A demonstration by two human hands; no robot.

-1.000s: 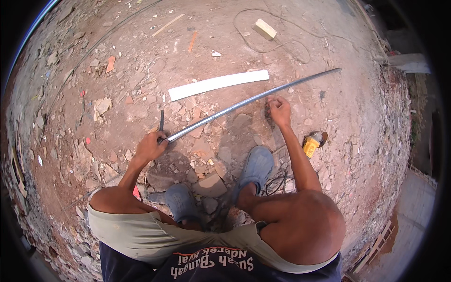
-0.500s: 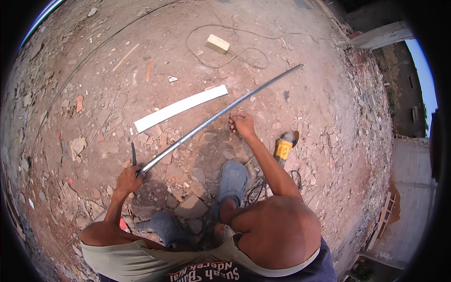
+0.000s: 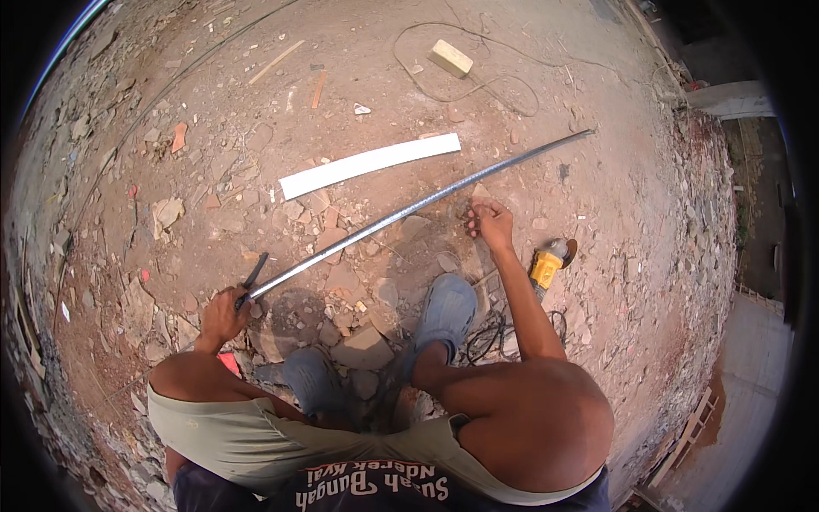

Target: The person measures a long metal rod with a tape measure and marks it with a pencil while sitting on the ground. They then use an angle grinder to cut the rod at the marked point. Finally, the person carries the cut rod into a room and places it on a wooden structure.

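Long metal bar [image 3: 409,209] slants over rubble-strewn ground [image 3: 589,102], left hand [image 3: 223,317] closed around bar's left end, slim dark piece [image 3: 255,270] jutting beside that end; right hand [image 3: 493,227] on person's side of bar, just off it, fingers curled narrow, can't tell if holding anything; white strip [image 3: 371,165] beyond bar, yellow grinder [image 3: 545,268] on person's side of bar's right half

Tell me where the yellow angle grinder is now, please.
In the head view, the yellow angle grinder lies on the ground, right of centre, just right of the person's right forearm.
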